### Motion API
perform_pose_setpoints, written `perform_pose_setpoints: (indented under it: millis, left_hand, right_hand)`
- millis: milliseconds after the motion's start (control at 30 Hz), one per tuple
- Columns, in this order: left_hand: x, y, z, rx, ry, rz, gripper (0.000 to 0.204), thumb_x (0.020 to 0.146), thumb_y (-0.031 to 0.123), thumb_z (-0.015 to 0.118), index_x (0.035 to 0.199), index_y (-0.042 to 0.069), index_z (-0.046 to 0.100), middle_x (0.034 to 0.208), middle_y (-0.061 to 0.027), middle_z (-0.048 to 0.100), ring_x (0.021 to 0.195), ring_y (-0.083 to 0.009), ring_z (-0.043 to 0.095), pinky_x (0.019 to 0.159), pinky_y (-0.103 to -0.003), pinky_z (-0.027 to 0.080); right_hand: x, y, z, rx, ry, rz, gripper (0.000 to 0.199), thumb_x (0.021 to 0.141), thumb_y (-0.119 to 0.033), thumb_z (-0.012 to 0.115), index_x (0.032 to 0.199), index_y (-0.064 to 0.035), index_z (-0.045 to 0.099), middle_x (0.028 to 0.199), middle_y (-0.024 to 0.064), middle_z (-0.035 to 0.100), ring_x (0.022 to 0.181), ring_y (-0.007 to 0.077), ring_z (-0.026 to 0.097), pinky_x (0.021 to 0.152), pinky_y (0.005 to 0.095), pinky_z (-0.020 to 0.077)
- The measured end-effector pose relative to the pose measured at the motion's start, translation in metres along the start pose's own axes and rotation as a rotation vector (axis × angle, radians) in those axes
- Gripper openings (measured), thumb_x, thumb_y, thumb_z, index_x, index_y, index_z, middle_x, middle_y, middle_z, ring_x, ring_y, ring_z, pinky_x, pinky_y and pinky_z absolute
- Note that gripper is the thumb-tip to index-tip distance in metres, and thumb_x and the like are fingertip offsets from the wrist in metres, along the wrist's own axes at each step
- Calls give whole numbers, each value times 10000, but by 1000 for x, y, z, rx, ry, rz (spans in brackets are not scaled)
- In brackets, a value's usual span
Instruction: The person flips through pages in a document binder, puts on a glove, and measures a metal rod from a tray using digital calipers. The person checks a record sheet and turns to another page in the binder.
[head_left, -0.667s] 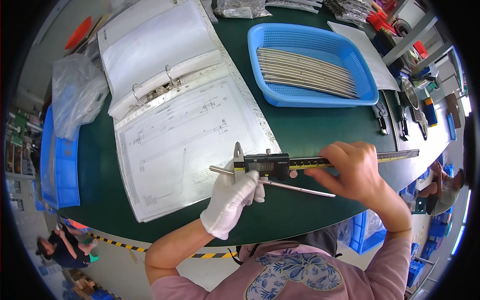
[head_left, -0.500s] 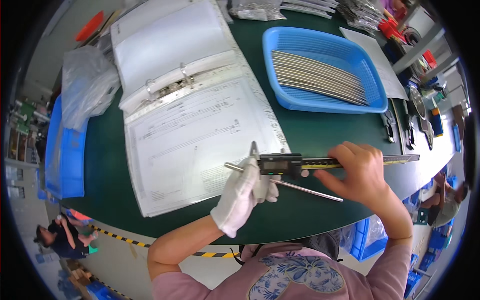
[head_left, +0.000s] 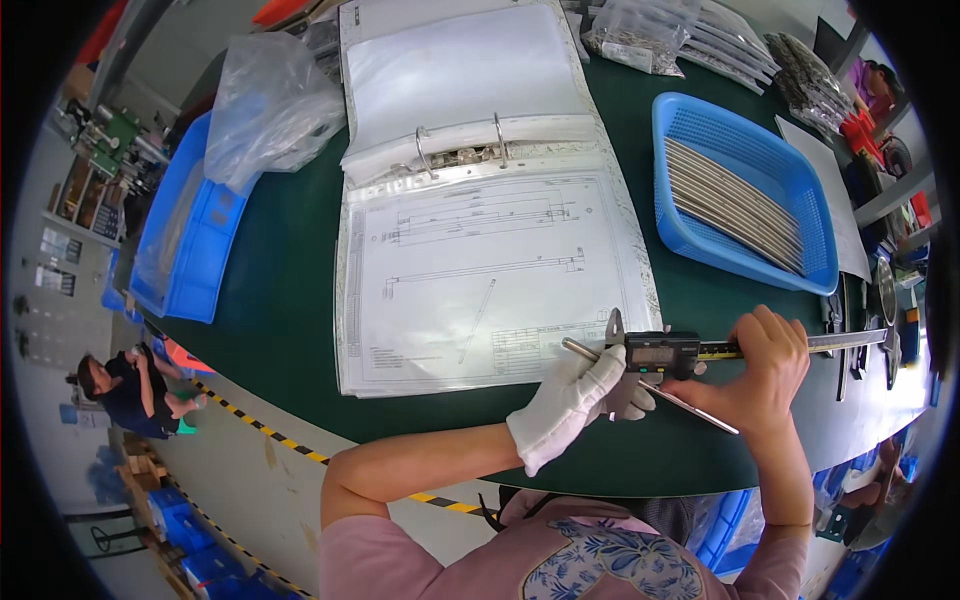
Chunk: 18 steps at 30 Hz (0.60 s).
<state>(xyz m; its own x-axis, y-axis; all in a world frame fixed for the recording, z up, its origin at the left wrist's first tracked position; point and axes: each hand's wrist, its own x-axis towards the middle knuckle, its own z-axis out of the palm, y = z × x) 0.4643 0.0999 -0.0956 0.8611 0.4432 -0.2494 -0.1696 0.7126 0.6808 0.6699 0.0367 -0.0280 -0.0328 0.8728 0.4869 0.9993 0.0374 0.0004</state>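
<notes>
1. Within the gloved left hand (head_left: 565,408): fingers closed around a thin metal rod (head_left: 705,412), slanting down toward the right, both ends clear of the grip.
2. At the gloved thumb, set crosswise to the rod: jaws of a caliper (head_left: 660,353); hard to tell whether touching the metal.
3. Around the caliper's beam: bare right hand (head_left: 768,372), fingers curled on it, thumb pointing left, close below the display.
4. Beneath both hands: green worktop (head_left: 290,280).
5. Beyond the left hand: open binder (head_left: 468,157), drawing (head_left: 440,310) face up.
6. Right of the binder: blue basket (head_left: 760,128), holding a row of rods (head_left: 735,208).
7. Left of the binder: blue bin (head_left: 200,270), overlapped by a clear bag (head_left: 265,110).
8. Near the far edge: bagged metal parts (head_left: 640,42).
</notes>
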Motion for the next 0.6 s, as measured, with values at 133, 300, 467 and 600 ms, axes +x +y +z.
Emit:
perform_pose_setpoints:
  millis: [133, 300, 467, 600]
  left_hand:
    - [0, 0, 0, -29, 29, 15, 578, 972, 492, 442, 1251, -11, 494, 1062, -114, 628, 905, -158, 626, 731, -283, 493]
    - [1, 4, 0, -15, 70, 14, 529, 981, 480, 429, 1170, -3, 532, 1081, -134, 612, 936, -169, 625, 790, -295, 502]
    - [4, 5, -2, -33, 17, 32, 454, 993, 444, 427, 948, 24, 592, 1017, -136, 594, 940, -168, 604, 861, -308, 490]
    - [4, 1, 0, -17, 37, 32, 451, 997, 427, 429, 839, 39, 595, 944, -122, 593, 940, -168, 590, 869, -311, 484]
  right_hand:
    - [0, 4, 2, 50, -18, -52, 532, 534, -490, 776, 620, -75, 454, 557, 47, 378, 466, 256, 389, 496, 363, 299]
    - [-3, 14, -2, 214, -57, -80, 593, 558, -284, 711, 1047, 30, 590, 605, 55, 486, 488, 238, 495, 500, 342, 398]
    - [-10, 21, -11, 241, -62, -156, 722, 563, -174, 666, 1224, 84, 531, 645, 76, 525, 489, 225, 517, 488, 337, 418]
    - [-19, 25, -23, 199, -99, -162, 700, 577, -162, 664, 1218, 86, 533, 641, 83, 525, 493, 234, 521, 505, 345, 436]
